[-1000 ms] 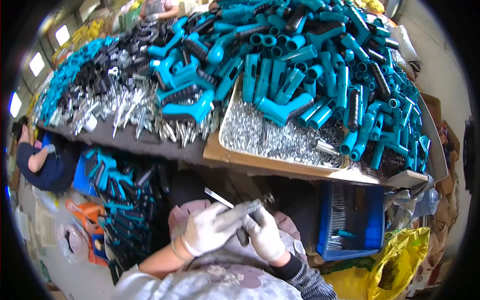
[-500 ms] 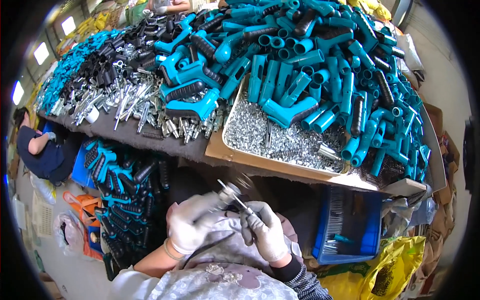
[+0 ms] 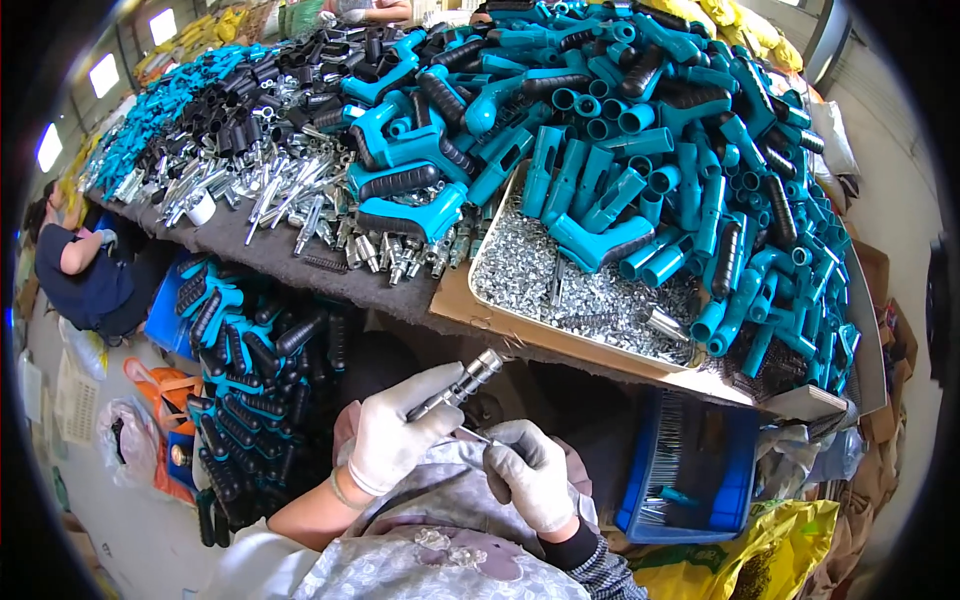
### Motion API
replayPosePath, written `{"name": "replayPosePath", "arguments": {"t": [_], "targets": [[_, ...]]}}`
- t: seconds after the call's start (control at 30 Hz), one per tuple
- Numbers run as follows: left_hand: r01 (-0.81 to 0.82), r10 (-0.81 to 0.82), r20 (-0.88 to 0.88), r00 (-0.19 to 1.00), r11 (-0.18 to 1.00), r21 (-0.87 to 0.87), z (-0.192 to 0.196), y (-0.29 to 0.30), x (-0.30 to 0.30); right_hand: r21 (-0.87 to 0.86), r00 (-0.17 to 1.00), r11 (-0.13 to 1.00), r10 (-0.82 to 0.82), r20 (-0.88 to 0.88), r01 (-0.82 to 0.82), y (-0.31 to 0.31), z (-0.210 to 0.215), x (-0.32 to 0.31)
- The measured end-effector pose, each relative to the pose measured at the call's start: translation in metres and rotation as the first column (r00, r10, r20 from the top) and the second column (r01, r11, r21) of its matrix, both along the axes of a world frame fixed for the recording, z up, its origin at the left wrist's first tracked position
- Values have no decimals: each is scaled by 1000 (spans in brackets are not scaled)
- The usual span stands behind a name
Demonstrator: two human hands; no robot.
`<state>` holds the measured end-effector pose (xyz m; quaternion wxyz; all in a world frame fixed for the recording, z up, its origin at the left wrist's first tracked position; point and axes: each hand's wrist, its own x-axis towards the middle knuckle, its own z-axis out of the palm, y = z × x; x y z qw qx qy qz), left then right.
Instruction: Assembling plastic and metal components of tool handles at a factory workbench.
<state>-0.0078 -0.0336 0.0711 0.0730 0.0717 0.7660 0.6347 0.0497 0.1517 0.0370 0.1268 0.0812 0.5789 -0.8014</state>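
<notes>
Above my lap, my left hand (image 3: 395,430) is closed round a silver cylindrical metal shaft (image 3: 475,375), its thicker stepped end pointing up and to the right. My right hand (image 3: 535,475) pinches a thin metal rod (image 3: 474,435) between thumb and fingers. The rod points left toward the lower end of the shaft; whether they touch, I cannot tell. Both hands wear whitish gloves, the right one greyed at the fingertips. Just beyond them, on the table edge, stands a pale tray (image 3: 497,222) full of small shiny metal pieces.
Teal tubes and black-gripped handles (image 3: 610,240) are heaped across the table, with silver shafts (image 3: 285,190) at left. A blue bin (image 3: 735,520) at right holds thin rods (image 3: 668,450). More handles (image 3: 245,400) fill the lower left. A yellow bag (image 3: 790,550) lies lower right. Another person (image 3: 85,265) sits far left.
My left hand, blurred before, now shows sharply, with the shaft raised and tilted up to the right. The right hand stays nearly in place with the rod. The whole view has shifted slightly.
</notes>
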Motion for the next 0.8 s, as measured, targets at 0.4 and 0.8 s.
{"name": "replayPosePath", "arguments": {"t": [0.4,0.8], "targets": [[-183,183,-1,983,982,44,-9,-4,11,-32,999,999,41,9,-40,1,1,-2],[-142,135,-147,980,989,-42,-17,-10,20,123,985,980,-147,-87,157,-8,-6,1]]}}
